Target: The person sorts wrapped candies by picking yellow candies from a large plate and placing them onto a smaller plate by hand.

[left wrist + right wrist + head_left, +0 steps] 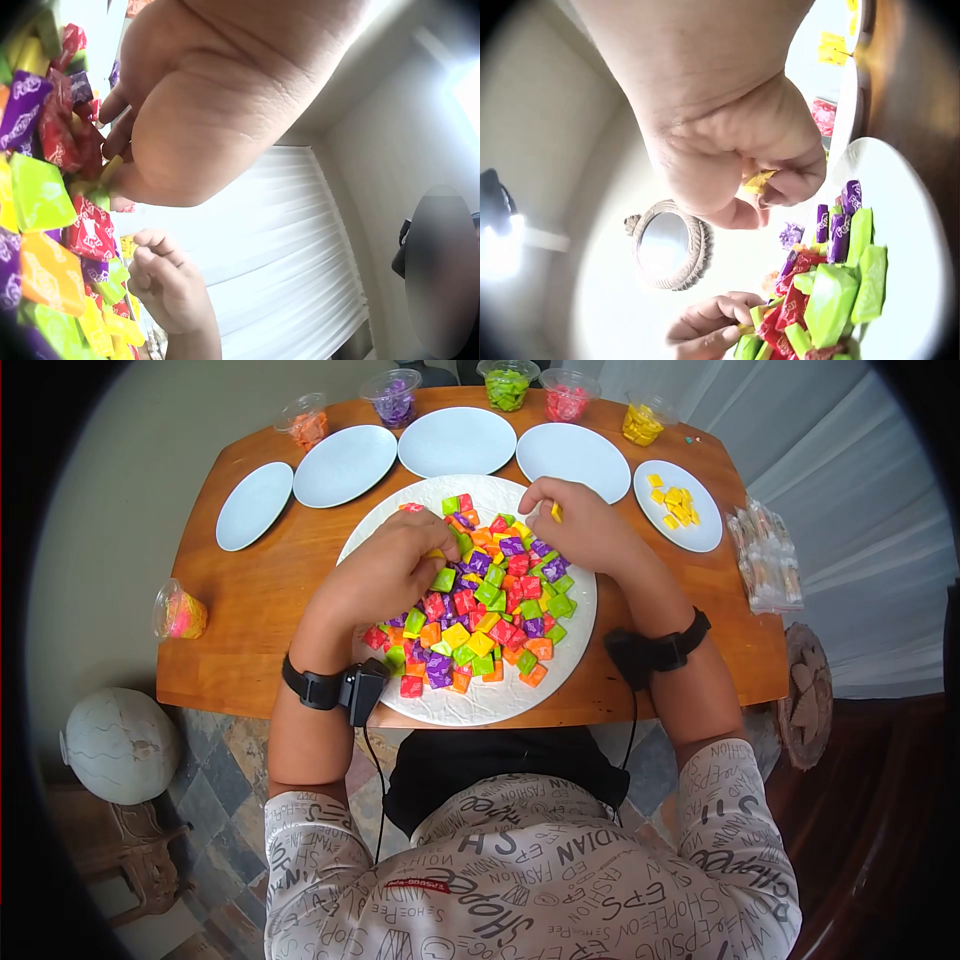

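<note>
A large white platter (545,695) holds a pile of wrapped square candies (486,595) in red, green, purple, orange and yellow. At the pile's upper left, my left hand (385,565) reaches in and pinches a yellow candy (745,328) between thumb and fingertips. My right hand (585,530) hovers over the platter's upper right edge, its fingers curled round another yellow candy (758,181). To the right, a small white plate (705,532) carries several yellow candies (681,508).
Four empty-looking white plates is avoided here; white oval plates (457,442) line the far edge. Behind them stand clear cups of orange (309,428), purple (394,405), green (506,390), red (567,403) and yellow candies (642,425). Another cup (183,613) lies left; plastic packets (768,555) lie right.
</note>
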{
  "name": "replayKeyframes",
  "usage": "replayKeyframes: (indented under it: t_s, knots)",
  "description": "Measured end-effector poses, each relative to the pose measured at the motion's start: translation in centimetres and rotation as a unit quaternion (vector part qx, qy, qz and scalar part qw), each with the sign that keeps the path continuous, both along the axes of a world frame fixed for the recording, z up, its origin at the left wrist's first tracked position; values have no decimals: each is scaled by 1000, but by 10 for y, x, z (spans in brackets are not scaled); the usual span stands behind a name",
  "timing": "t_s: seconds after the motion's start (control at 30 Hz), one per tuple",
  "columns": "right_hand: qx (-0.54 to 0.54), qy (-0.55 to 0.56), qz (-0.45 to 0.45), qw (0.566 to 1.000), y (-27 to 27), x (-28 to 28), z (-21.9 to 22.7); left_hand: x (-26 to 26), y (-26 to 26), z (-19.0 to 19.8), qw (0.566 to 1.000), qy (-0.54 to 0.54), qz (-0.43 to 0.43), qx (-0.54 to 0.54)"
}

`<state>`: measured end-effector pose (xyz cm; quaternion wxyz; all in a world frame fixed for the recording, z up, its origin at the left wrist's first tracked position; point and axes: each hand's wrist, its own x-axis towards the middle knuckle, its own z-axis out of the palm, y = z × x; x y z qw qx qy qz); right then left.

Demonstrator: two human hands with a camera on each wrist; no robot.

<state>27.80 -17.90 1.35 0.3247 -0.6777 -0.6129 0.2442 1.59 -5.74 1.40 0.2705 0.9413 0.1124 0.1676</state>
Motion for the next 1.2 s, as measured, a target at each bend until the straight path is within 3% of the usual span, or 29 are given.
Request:
replayKeyframes:
  t_s: [0.03,0.07,0.13,0.23,0.37,0.57,0.6,0.63,0.67,0.73,0.77,0.83,0.87,0.93,1.17,1.2]
  knots:
    - [-27,-103,6,994,1,-2,3,-1,2,-2,1000,0,-3,-4]
    - [-26,-103,7,994,4,-4,1,-2,2,-2,1000,1,-2,-3]
    - [-41,-204,-2,978,8,-9,-6,-2,3,-3,999,-16,-2,35]
    - [-93,-167,-25,981,8,-18,-7,-1,4,-3,999,-15,15,27]
    - [-84,-130,-29,988,0,-17,-2,2,-1,5,998,37,53,1]
    - [73,-30,11,997,5,4,-30,1,0,11,996,16,63,-56]
    - [-2,239,12,971,7,11,-27,-1,-2,17,986,50,95,-131]
    - [-76,489,12,869,6,14,-24,-1,-2,20,967,84,126,-204]
    - [-76,489,12,869,5,16,-24,-1,-2,20,967,84,125,-203]
    - [-19,670,104,735,5,19,-26,-3,1,18,981,58,81,-166]
    - [-18,670,104,735,5,18,-26,-2,1,15,981,59,82,-166]
    - [-17,716,98,691,5,14,-26,0,1,8,987,49,47,-142]
    - [-17,716,98,691,4,12,-25,0,2,6,987,49,47,-142]
    - [-18,706,66,705,3,6,-22,-3,2,4,995,96,0,-24]
    - [-46,630,123,765,4,5,-23,-2,2,10,991,130,11,-42]
    - [-56,591,111,797,3,5,-22,-2,4,8,992,121,4,-31]
